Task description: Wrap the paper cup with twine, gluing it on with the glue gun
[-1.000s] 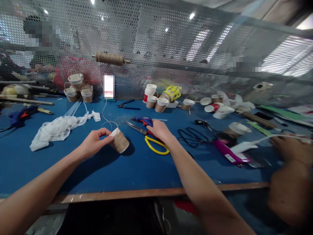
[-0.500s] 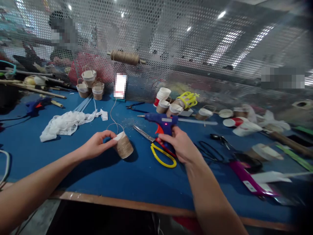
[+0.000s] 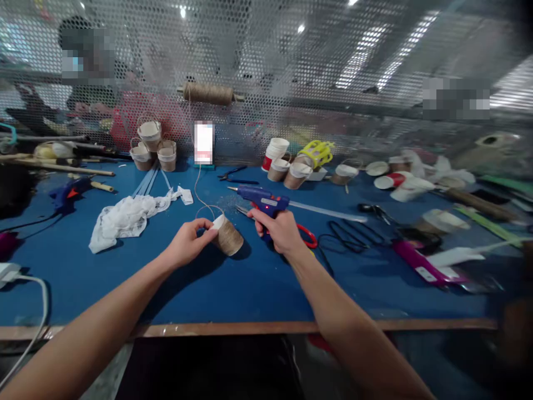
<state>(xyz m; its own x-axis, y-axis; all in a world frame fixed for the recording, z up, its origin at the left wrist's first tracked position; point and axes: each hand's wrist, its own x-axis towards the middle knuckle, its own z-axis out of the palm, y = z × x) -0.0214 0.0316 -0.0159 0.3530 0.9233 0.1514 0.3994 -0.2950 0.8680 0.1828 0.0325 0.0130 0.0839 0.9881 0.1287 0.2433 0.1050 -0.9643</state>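
Note:
Fingers of my left hand (image 3: 192, 240) pinch the white rim of a twine-wrapped cup (image 3: 229, 235), which is tilted over the blue table. A loose strand of twine (image 3: 197, 186) runs up from the cup toward a twine spool (image 3: 208, 93). My right hand (image 3: 280, 226) is wrapped round the handle of a blue glue gun (image 3: 263, 199), its nozzle pointing left and a clear glue stick (image 3: 327, 211) at its back. Scissors with a red and yellow handle (image 3: 307, 236) lie partly hidden beneath my right hand.
Small twine-wrapped buckets (image 3: 150, 139) stand at the back left, near a lit phone (image 3: 204, 143). White lace (image 3: 125, 219) and another glue gun (image 3: 70, 194) lie left. Pliers (image 3: 239, 176), cups (image 3: 276, 153) and a purple packet (image 3: 425, 266) are also on the table.
The glue gun in my right hand has moved left and up off the scissors, closer to the cup. The view has shifted, and my left hand still holds the cup.

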